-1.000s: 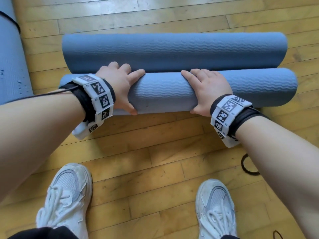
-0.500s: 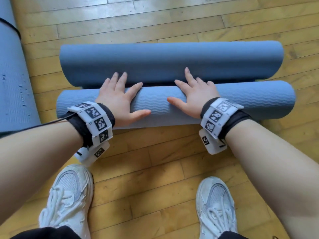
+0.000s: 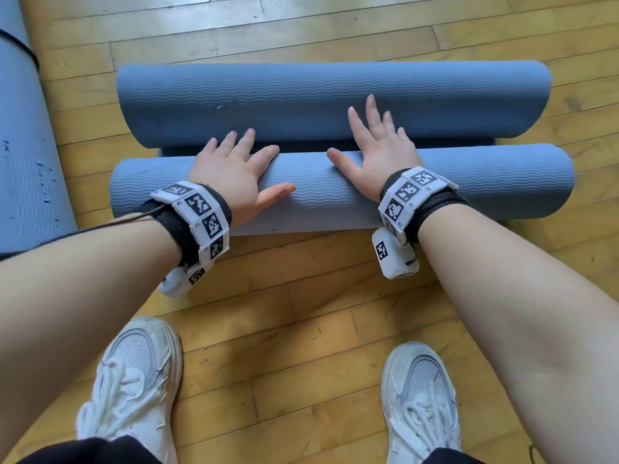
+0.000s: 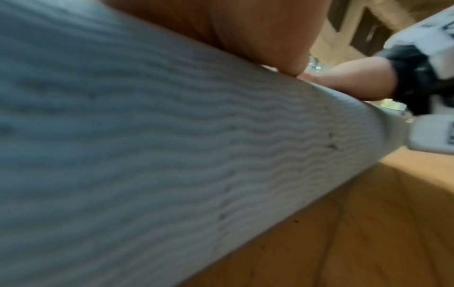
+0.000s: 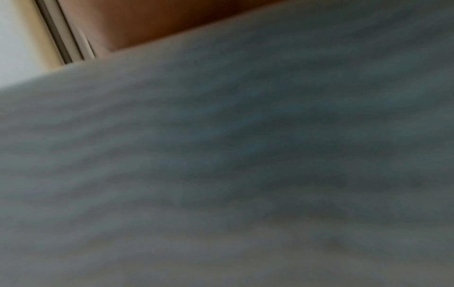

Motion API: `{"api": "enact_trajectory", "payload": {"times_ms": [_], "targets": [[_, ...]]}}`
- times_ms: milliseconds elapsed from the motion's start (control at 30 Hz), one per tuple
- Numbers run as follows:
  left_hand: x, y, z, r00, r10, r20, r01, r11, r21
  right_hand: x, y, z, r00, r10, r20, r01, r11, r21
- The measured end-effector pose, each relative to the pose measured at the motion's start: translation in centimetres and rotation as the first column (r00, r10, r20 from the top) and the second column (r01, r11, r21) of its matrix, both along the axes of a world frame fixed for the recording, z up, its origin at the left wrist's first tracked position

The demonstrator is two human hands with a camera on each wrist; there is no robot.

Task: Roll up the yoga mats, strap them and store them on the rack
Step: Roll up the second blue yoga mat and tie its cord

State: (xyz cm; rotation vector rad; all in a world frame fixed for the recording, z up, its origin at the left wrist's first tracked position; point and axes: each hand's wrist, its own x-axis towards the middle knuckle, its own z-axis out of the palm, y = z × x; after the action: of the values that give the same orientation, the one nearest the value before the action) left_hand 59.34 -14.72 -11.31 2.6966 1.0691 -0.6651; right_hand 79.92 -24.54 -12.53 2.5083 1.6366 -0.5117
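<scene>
A blue ribbed yoga mat lies across the wooden floor as two rolls. The near roll (image 3: pixel 485 182) is the thinner one and the far roll (image 3: pixel 301 98) is thicker, with a dark strip of mat between them. My left hand (image 3: pixel 234 169) lies flat on top of the near roll, fingers straight and spread. My right hand (image 3: pixel 378 145) also presses flat, palm on the near roll and fingertips reaching onto the far roll. In the left wrist view the near roll (image 4: pixel 147 155) fills the frame, with my right hand (image 4: pixel 343 81) beyond it. The right wrist view shows only blurred mat (image 5: pixel 245 155).
Another blue mat (image 3: pixel 23 145) with a black strap across it lies along the left edge. My two white sneakers (image 3: pixel 130 390) (image 3: pixel 422 403) stand on the wooden floor (image 3: pixel 284 313) just in front of the near roll.
Both hands have gone from curled over the near roll to flat with spread fingers and slid forward over it. The right fingertips now reach the far roll, and the gap between the rolls looks narrower.
</scene>
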Motion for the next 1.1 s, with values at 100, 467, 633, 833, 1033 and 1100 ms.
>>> {"api": "enact_trajectory", "payload": {"times_ms": [100, 467, 633, 833, 1033, 1100], "targets": [[0.9, 1.7, 0.1, 1.000, 0.026, 0.013, -0.025, 0.998, -0.059, 0.4, 0.6, 0.3, 1.000, 0.012, -0.028, -0.012, 1.000, 0.017], [1.7, 2.5, -0.4, 0.991, 0.053, 0.119, -0.058, 0.997, 0.041, 0.6, 1.6, 0.2, 0.998, 0.045, 0.037, -0.041, 0.994, -0.098], [-0.8, 0.0, -0.6, 0.988, -0.150, 0.038, 0.143, 0.980, 0.141, 1.1, 2.8, 0.5, 0.999, -0.010, -0.048, 0.003, 0.991, -0.131], [0.3, 2.1, -0.8, 0.989, -0.146, -0.010, 0.146, 0.978, 0.147, 1.6, 4.0, 0.6, 0.996, -0.034, -0.080, 0.026, 0.995, -0.101], [1.3, 4.4, -0.5, 0.989, -0.146, 0.027, 0.144, 0.986, 0.080, 0.9, 2.6, 0.7, 1.000, 0.020, 0.010, -0.020, 1.000, -0.020], [1.7, 4.7, -0.3, 0.989, -0.147, 0.005, 0.147, 0.987, 0.059, 0.6, 1.7, 0.7, 0.996, 0.068, 0.051, -0.068, 0.998, 0.001]]}}
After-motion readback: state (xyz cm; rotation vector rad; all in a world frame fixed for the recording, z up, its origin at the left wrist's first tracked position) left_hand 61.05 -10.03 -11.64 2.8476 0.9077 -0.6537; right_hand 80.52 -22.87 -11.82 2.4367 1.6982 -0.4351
